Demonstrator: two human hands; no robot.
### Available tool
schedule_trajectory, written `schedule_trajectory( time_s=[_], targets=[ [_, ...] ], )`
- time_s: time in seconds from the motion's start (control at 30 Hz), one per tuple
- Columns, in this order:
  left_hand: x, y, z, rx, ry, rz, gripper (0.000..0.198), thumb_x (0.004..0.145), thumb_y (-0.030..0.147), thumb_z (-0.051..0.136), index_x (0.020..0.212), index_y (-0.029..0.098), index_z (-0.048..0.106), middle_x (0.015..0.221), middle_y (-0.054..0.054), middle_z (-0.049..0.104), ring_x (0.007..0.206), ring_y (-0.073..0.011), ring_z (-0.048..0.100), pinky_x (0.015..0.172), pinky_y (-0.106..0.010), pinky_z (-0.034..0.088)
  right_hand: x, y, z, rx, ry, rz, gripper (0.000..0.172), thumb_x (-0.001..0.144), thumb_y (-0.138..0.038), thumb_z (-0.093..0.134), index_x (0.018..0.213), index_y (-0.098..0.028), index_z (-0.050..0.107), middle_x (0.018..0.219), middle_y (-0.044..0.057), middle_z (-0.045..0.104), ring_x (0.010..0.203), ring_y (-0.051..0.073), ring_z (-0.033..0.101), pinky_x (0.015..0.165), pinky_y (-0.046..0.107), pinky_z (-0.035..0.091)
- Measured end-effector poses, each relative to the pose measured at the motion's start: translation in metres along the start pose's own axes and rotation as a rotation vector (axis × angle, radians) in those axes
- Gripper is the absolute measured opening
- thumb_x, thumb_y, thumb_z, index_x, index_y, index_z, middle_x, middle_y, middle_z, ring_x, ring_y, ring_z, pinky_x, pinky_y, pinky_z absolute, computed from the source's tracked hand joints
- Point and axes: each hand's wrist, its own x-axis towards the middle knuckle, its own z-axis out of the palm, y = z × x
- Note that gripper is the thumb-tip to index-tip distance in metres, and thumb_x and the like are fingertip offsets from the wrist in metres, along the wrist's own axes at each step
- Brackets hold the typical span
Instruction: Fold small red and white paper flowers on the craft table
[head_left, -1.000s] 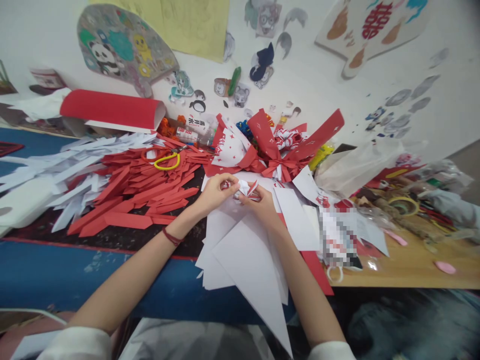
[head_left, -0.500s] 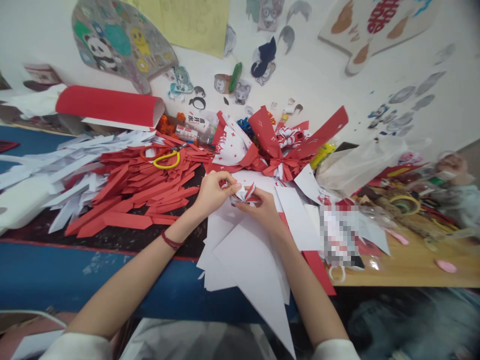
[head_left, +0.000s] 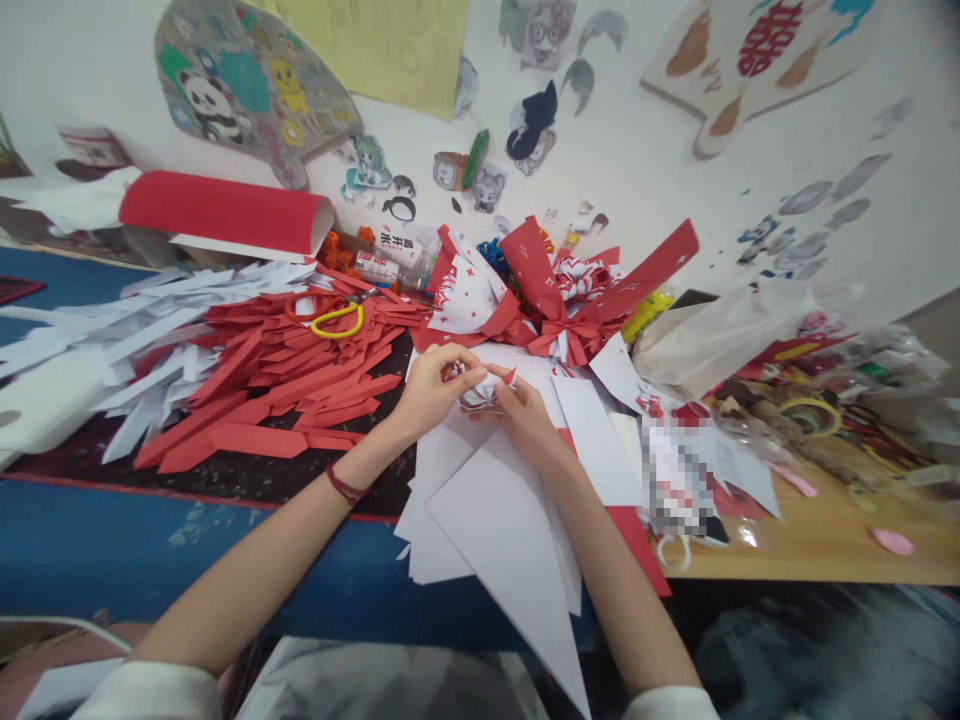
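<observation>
A small red and white folded paper piece (head_left: 480, 392) is held between my two hands, above a stack of white paper sheets (head_left: 499, 500). My left hand (head_left: 437, 388) pinches its left side between thumb and fingers. On its right side my right hand (head_left: 527, 412) grips it, thumb lying across the front. Parts of the folds are covered by the fingers. Just behind my hands stand red and white paper bouquets (head_left: 559, 300) with star patterns.
To the left lie piles of red paper strips (head_left: 277, 370) and white paper strips (head_left: 161, 310). Yellow-handled scissors (head_left: 337, 320) rest on the red pile. A red paper roll (head_left: 225, 212) sits behind. A tape roll (head_left: 810, 413) and clutter cover the wooden table (head_left: 832, 540) at right.
My right thumb has pressed inward on the folded paper, whose raised petal-like folds now look more closed. At the far right, another person's hand has left the view.
</observation>
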Motion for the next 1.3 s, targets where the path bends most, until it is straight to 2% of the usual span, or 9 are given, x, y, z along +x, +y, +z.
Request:
schedule_trajectory(
  time_s=[0.13,0.33,0.5,0.6,0.7,0.8,0.9,1.0,1.3],
  targets=[
    [-0.001,0.003,0.001,-0.066,-0.033,-0.022,0.025,0.085,0.041,0.064,0.081,0.016,0.065,0.085,-0.003,0.068,0.076,-0.0139,0.058,0.067,-0.025,0.041,0.001,0.001,0.001,0.067,0.013,-0.033,0.036,0.081,-0.044,0.071,0.109,-0.022,0.068,0.106,0.005,0.07,0.088,0.02,0.069,0.08,0.042,0.061],
    [-0.004,0.008,0.003,-0.13,-0.031,-0.08,0.021,0.083,0.037,0.068,0.079,0.016,0.064,0.093,-0.006,0.073,0.089,-0.0175,0.067,0.078,-0.026,0.048,0.001,0.003,0.0,-0.032,0.131,-0.124,0.032,0.075,-0.04,0.076,0.1,-0.022,0.069,0.103,0.003,0.069,0.09,0.019,0.067,0.085,0.041,0.059],
    [-0.005,0.009,0.004,-0.098,0.009,-0.064,0.017,0.083,0.03,0.067,0.075,0.016,0.064,0.087,-0.005,0.073,0.085,-0.017,0.067,0.077,-0.026,0.048,0.001,0.004,0.0,-0.105,0.193,-0.168,0.028,0.073,-0.038,0.077,0.095,-0.023,0.069,0.094,0.001,0.069,0.083,0.016,0.067,0.082,0.037,0.059],
    [-0.003,0.009,0.001,-0.108,-0.01,-0.048,0.018,0.085,0.034,0.066,0.078,0.017,0.064,0.088,-0.005,0.073,0.084,-0.0173,0.067,0.078,-0.028,0.048,0.0,0.001,0.001,-0.062,0.152,-0.149,0.028,0.077,-0.041,0.074,0.098,-0.023,0.068,0.104,0.002,0.068,0.087,0.018,0.067,0.083,0.038,0.059],
    [-0.001,0.01,-0.007,-0.018,-0.042,0.068,0.016,0.086,0.034,0.065,0.082,0.019,0.064,0.099,-0.005,0.071,0.094,-0.0183,0.063,0.088,-0.032,0.044,0.0,-0.003,-0.001,-0.145,0.085,-0.139,0.04,0.074,-0.041,0.076,0.109,-0.024,0.066,0.114,0.004,0.066,0.092,0.018,0.067,0.086,0.037,0.057],
    [0.001,0.014,-0.015,0.154,-0.114,0.231,0.014,0.085,0.033,0.067,0.085,0.02,0.064,0.107,-0.003,0.068,0.103,-0.0192,0.058,0.094,-0.034,0.037,-0.001,-0.007,-0.005,-0.329,0.094,-0.172,0.049,0.068,-0.037,0.081,0.112,-0.024,0.066,0.11,0.003,0.067,0.088,0.016,0.064,0.081,0.031,0.056],
    [0.0,0.017,-0.019,0.356,-0.205,0.303,0.019,0.081,0.037,0.073,0.088,0.022,0.064,0.108,-0.002,0.066,0.102,-0.0208,0.054,0.091,-0.036,0.032,-0.002,-0.008,-0.007,-0.468,0.124,-0.205,0.047,0.067,-0.037,0.08,0.111,-0.024,0.067,0.107,0.002,0.067,0.079,0.014,0.062,0.073,0.029,0.055],
    [0.0,0.017,-0.02,0.513,-0.246,0.345,0.017,0.083,0.037,0.071,0.09,0.023,0.065,0.104,-0.002,0.066,0.095,-0.0204,0.051,0.083,-0.035,0.029,-0.004,-0.008,-0.007,-0.537,0.117,-0.223,0.046,0.07,-0.036,0.078,0.113,-0.026,0.066,0.101,0.001,0.069,0.078,0.015,0.063,0.075,0.03,0.053],
    [-0.002,0.015,-0.017,0.682,-0.166,0.487,0.015,0.092,0.037,0.059,0.091,0.026,0.068,0.101,-0.003,0.065,0.094,-0.0222,0.048,0.082,-0.04,0.026,-0.005,-0.009,-0.007,-0.57,0.13,-0.211,0.04,0.073,-0.036,0.075,0.11,-0.026,0.065,0.097,0.001,0.071,0.079,0.017,0.065,0.078,0.032,0.053]
  ],
)
